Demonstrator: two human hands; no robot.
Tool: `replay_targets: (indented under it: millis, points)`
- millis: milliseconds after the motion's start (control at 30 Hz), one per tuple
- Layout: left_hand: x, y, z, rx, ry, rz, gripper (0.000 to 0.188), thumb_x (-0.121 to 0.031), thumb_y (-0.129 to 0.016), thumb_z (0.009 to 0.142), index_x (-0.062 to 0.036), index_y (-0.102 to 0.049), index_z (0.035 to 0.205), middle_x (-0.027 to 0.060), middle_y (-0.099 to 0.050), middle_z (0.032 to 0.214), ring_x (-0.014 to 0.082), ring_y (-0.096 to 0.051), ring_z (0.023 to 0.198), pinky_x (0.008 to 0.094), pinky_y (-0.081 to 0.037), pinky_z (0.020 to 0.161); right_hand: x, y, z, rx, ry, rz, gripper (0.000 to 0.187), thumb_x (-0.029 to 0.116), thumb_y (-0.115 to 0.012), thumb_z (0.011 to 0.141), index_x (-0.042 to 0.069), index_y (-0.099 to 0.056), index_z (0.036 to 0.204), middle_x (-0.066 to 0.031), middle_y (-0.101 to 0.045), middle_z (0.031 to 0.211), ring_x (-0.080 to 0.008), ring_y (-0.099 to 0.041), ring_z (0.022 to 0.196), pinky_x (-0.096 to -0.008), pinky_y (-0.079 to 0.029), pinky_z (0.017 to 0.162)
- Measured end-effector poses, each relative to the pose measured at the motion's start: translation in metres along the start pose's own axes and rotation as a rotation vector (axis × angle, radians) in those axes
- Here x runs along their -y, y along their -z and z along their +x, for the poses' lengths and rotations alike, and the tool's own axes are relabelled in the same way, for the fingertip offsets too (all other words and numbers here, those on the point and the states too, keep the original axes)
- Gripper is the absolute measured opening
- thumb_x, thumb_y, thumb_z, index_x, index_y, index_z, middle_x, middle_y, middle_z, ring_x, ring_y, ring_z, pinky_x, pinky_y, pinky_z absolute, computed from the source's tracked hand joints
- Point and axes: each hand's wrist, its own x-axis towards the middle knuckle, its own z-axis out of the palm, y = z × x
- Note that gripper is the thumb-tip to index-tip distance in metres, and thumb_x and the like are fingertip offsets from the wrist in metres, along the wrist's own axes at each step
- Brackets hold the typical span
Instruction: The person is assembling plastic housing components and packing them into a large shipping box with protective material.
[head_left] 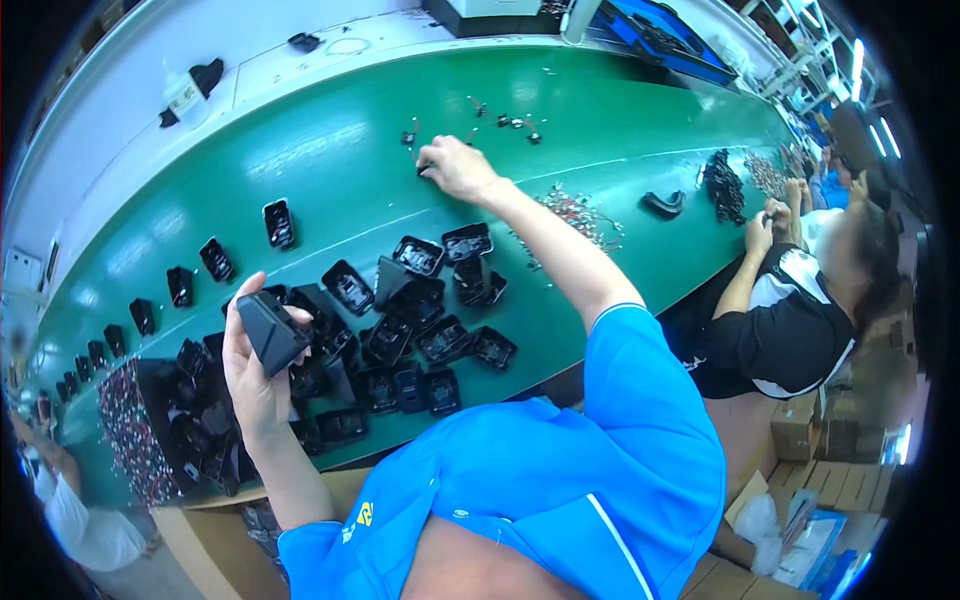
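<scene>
My left hand (258, 385) is wrapped round a black plastic housing (272, 332), held up above the near side of the green table with its smooth, angular outside showing. Farther out, my right hand (460, 170) pinches a small black part (425, 172) at the tabletop; the fingers cover most of it. Just beyond those fingertips lies a small wired component (409, 136). More wired components (518, 122) are scattered to its right. Between my arms spreads a heap of open black housings (420, 310), some with parts visible inside.
Along the left, a row of black housings (215, 260) stands on the table (330, 130). Red-and-white wired pieces lie in a pile (575, 215) beyond my right forearm and another (130, 430) at the left. A co-worker (790, 310) sits at the right, near a black pile (722, 185).
</scene>
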Motion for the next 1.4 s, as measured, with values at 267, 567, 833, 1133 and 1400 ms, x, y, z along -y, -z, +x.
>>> replay_targets:
  millis: [267, 567, 833, 1133, 1400]
  points:
    - [0.023, -0.008, 0.016, 0.165, 0.033, -0.335, 0.059, -0.016, -0.058, 0.093, -0.0070, -0.038, 0.148, 0.0145, -0.052, 0.112, 0.0158, -0.055, 0.068, 0.0209, -0.045, 0.056, -0.005, -0.023, 0.004, -0.341, 0.423, -0.305, 0.021, 0.026, -0.074, 0.081, 0.012, -0.066, 0.094, -0.0062, -0.065, 0.108, -0.0255, -0.063, 0.102, -0.0400, -0.043, 0.101]
    - [0.034, -0.029, 0.013, 0.248, 0.198, -1.041, 0.057, -0.012, -0.052, 0.099, -0.0060, -0.034, 0.153, 0.0104, -0.050, 0.102, 0.0159, -0.045, 0.081, 0.0243, -0.043, 0.063, -0.013, -0.038, -0.002, -0.307, 0.178, -0.105, 0.029, 0.037, -0.077, 0.078, 0.013, -0.064, 0.088, -0.0033, -0.067, 0.087, -0.0232, -0.066, 0.087, -0.0395, -0.043, 0.091]
    - [0.034, -0.055, 0.011, 0.236, 0.403, -1.324, 0.062, -0.008, -0.040, 0.100, -0.0037, -0.019, 0.157, 0.0054, -0.046, 0.081, 0.0129, -0.042, 0.068, 0.0238, -0.039, 0.056, -0.012, -0.024, -0.022, -0.468, 0.259, -0.143, 0.037, 0.045, -0.078, 0.074, 0.012, -0.061, 0.076, -0.0010, -0.063, 0.071, -0.0206, -0.061, 0.060, -0.0343, -0.049, 0.061]
    - [0.047, -0.051, 0.009, 0.548, 0.251, -1.389, 0.058, -0.012, -0.034, 0.103, -0.0105, -0.018, 0.159, 0.0126, -0.055, 0.085, 0.0147, -0.047, 0.067, 0.0239, -0.040, 0.052, -0.018, -0.008, -0.030, -0.147, 0.360, 0.069, 0.013, 0.014, -0.069, 0.090, 0.008, -0.063, 0.100, -0.0043, -0.066, 0.092, -0.0229, -0.062, 0.092, -0.0340, -0.051, 0.084]
    - [0.033, -0.068, 0.003, 0.011, 0.292, -0.826, 0.047, -0.024, -0.033, 0.108, -0.0114, -0.032, 0.153, 0.0186, -0.057, 0.116, 0.0243, -0.062, 0.091, 0.0306, -0.054, 0.070, 0.051, 0.035, -0.037, -0.142, 0.201, 0.566, 0.012, 0.014, -0.068, 0.090, 0.009, -0.065, 0.099, -0.0045, -0.072, 0.103, -0.0205, -0.064, 0.093, -0.0340, -0.049, 0.086]
